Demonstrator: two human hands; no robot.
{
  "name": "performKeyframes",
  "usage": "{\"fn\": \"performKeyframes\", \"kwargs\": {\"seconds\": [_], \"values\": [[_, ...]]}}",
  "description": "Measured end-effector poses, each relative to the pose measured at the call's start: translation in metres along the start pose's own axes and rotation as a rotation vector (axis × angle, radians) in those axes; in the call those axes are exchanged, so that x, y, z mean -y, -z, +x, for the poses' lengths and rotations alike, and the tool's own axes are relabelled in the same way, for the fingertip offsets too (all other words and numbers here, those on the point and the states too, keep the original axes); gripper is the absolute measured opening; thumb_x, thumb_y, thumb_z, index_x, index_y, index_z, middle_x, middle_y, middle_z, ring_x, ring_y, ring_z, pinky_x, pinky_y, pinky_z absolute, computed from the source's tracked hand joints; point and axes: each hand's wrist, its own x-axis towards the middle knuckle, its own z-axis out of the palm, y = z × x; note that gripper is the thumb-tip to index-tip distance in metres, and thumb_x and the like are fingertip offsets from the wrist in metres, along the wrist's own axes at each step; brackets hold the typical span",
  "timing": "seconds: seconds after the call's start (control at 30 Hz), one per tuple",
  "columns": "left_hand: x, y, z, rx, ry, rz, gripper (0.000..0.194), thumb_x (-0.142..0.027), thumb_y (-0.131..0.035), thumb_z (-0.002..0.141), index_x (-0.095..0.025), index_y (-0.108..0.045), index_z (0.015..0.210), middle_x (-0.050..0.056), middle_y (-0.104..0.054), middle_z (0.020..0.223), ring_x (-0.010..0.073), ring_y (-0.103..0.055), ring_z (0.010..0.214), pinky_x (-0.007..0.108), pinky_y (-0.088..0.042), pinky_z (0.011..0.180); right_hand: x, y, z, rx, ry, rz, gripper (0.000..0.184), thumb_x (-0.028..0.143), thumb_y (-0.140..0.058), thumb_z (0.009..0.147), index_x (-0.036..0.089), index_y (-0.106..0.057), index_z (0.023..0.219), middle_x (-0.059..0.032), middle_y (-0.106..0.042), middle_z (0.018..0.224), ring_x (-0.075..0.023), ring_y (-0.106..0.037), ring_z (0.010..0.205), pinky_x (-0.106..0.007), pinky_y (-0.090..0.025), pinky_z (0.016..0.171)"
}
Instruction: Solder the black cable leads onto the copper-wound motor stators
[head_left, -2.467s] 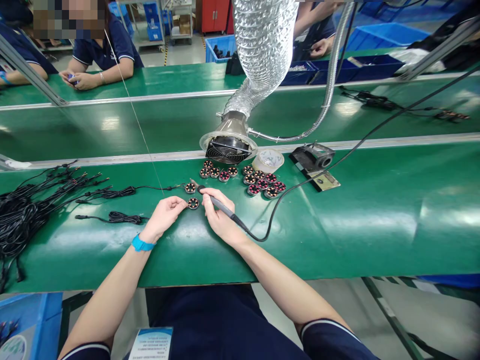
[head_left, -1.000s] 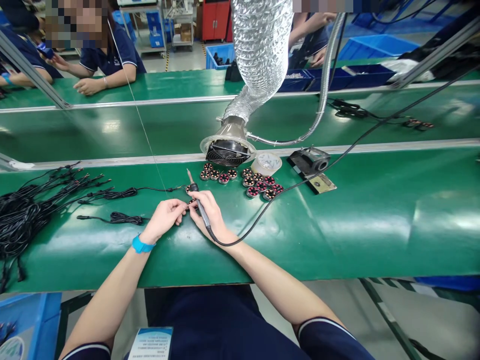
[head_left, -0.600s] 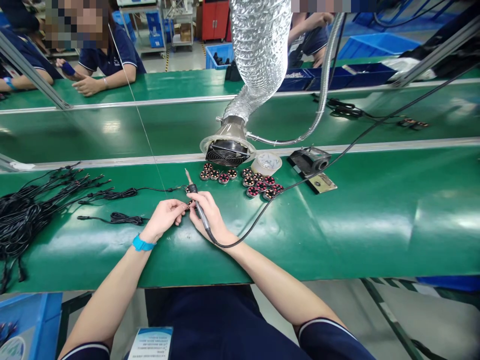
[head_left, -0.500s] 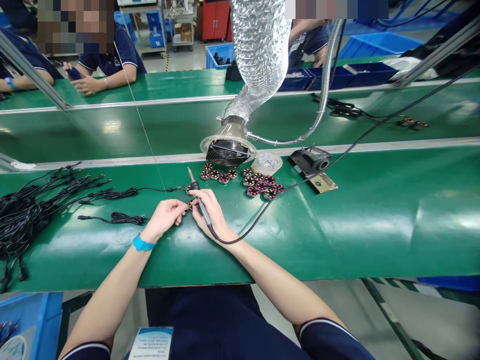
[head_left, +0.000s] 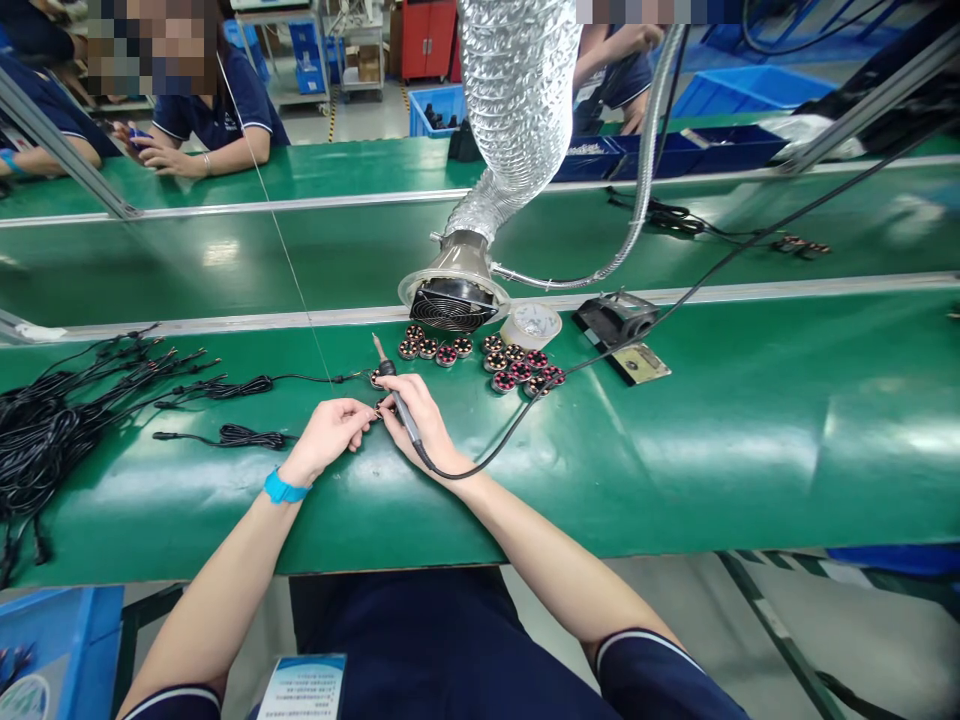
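Observation:
My right hand (head_left: 424,425) is closed around a soldering iron (head_left: 406,416), whose tip points up and away from me. Its fingertips also touch a small round copper-wound coil (head_left: 380,409), mostly covered by the fingers. From the left, my left hand (head_left: 328,432) pinches thin wire at that coil. A coiled black cable (head_left: 244,436) runs under this hand, apparently to the pinched wire. Just beyond the fingers, another wound coil (head_left: 375,379) lies at the end of a second black cable (head_left: 300,378).
Several wound coils (head_left: 517,368) lie near a tape roll (head_left: 531,326) and an iron stand (head_left: 616,316). A fume extractor (head_left: 455,300) hangs above. Black cables (head_left: 52,430) pile up at left. The iron's cord (head_left: 705,278) crosses rightward. Co-workers (head_left: 225,115) sit across the bench.
Both hands stay almost in place, fingers together at the coil. The view shifts slightly. The co-worker's hands at the far left have moved a little.

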Motion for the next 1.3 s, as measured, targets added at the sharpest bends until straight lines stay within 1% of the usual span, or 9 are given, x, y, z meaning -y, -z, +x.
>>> {"fn": "performKeyframes", "kwargs": {"seconds": [0.23, 0.33, 0.4, 0.43, 0.53, 0.6, 0.67, 0.83, 1.3], "values": [[0.006, -0.001, 0.003, -0.025, 0.027, 0.002, 0.032, -0.044, -0.068, 0.075, -0.012, -0.065, 0.079, 0.0, -0.059, 0.063, 0.0069, -0.046, 0.045, 0.019, -0.035, 0.042, 0.008, 0.017, -0.002, -0.016, -0.033, -0.003, 0.046, 0.005, -0.052, 0.086, 0.025, -0.054, 0.128, -0.0054, -0.057, 0.11, -0.0125, -0.065, 0.083, -0.03, -0.054, 0.087], [0.006, -0.001, 0.003, -0.023, 0.038, 0.012, 0.032, -0.043, -0.068, 0.075, -0.012, -0.065, 0.08, 0.0, -0.058, 0.064, 0.0068, -0.046, 0.045, 0.019, -0.036, 0.042, 0.014, 0.021, -0.002, -0.095, -0.047, -0.019, 0.031, 0.014, -0.055, 0.09, 0.023, -0.06, 0.12, -0.0045, -0.063, 0.102, -0.0133, -0.066, 0.081, -0.028, -0.055, 0.083], [0.005, -0.002, 0.002, -0.023, 0.044, 0.016, 0.032, -0.043, -0.068, 0.075, -0.012, -0.066, 0.081, 0.0, -0.058, 0.065, 0.0069, -0.047, 0.046, 0.019, -0.036, 0.042, 0.018, 0.025, -0.002, -0.176, -0.049, -0.039, 0.016, 0.021, -0.057, 0.093, 0.022, -0.066, 0.107, -0.0031, -0.068, 0.092, -0.0138, -0.067, 0.077, -0.027, -0.055, 0.078], [0.005, -0.002, 0.002, -0.023, 0.047, 0.019, 0.032, -0.043, -0.068, 0.075, -0.012, -0.066, 0.081, 0.0, -0.058, 0.065, 0.007, -0.047, 0.046, 0.019, -0.036, 0.042, 0.021, 0.026, -0.002, -0.217, -0.046, -0.055, 0.013, 0.023, -0.056, 0.095, 0.021, -0.068, 0.099, -0.0021, -0.07, 0.085, -0.0138, -0.068, 0.073, -0.027, -0.055, 0.074], [0.003, -0.002, 0.0, -0.019, 0.056, 0.031, 0.032, -0.043, -0.067, 0.075, -0.012, -0.067, 0.081, 0.0, -0.058, 0.065, 0.0069, -0.047, 0.047, 0.019, -0.036, 0.043, 0.026, 0.032, -0.004, -0.31, 0.027, -0.108, 0.03, 0.026, -0.047, 0.099, 0.02, -0.068, 0.077, -0.0001, -0.069, 0.065, -0.0132, -0.066, 0.058, -0.026, -0.053, 0.063], [0.003, -0.003, 0.0, -0.018, 0.058, 0.034, 0.031, -0.043, -0.067, 0.075, -0.012, -0.067, 0.08, 0.0, -0.058, 0.065, 0.0067, -0.047, 0.047, 0.019, -0.036, 0.043, 0.027, 0.034, -0.006, -0.343, 0.119, -0.119, 0.04, 0.026, -0.04, 0.1, 0.021, -0.065, 0.069, 0.0, -0.067, 0.059, -0.0129, -0.063, 0.052, -0.026, -0.051, 0.057], [0.003, -0.003, 0.0, -0.019, 0.06, 0.033, 0.03, -0.042, -0.067, 0.075, -0.012, -0.067, 0.08, 0.0, -0.058, 0.065, 0.0067, -0.047, 0.047, 0.019, -0.036, 0.043, 0.028, 0.034, -0.008, -0.364, 0.181, -0.105, 0.045, 0.026, -0.037, 0.1, 0.021, -0.063, 0.064, 0.0001, -0.066, 0.056, -0.0127, -0.061, 0.048, -0.027, -0.049, 0.054], [0.003, -0.003, 0.0, -0.019, 0.065, 0.023, 0.029, -0.042, -0.068, 0.074, -0.013, -0.068, 0.078, 0.001, -0.059, 0.064, 0.0072, -0.047, 0.046, 0.019, -0.035, 0.042, 0.029, 0.03, -0.011, -0.34, 0.154, -0.091, 0.048, 0.029, -0.035, 0.1, 0.022, -0.061, 0.061, 0.0009, -0.065, 0.053, -0.0124, -0.059, 0.046, -0.028, -0.048, 0.052], [0.003, -0.003, 0.001, 0.005, 0.071, 0.03, 0.032, -0.043, -0.067, 0.075, -0.012, -0.068, 0.081, 0.001, -0.059, 0.066, 0.0069, -0.047, 0.047, 0.019, -0.035, 0.043, 0.03, 0.028, -0.013, -0.307, 0.11, -0.132, 0.049, 0.03, -0.033, 0.101, 0.022, -0.061, 0.061, 0.0014, -0.064, 0.053, -0.0122, -0.059, 0.046, -0.027, -0.048, 0.053]]}}
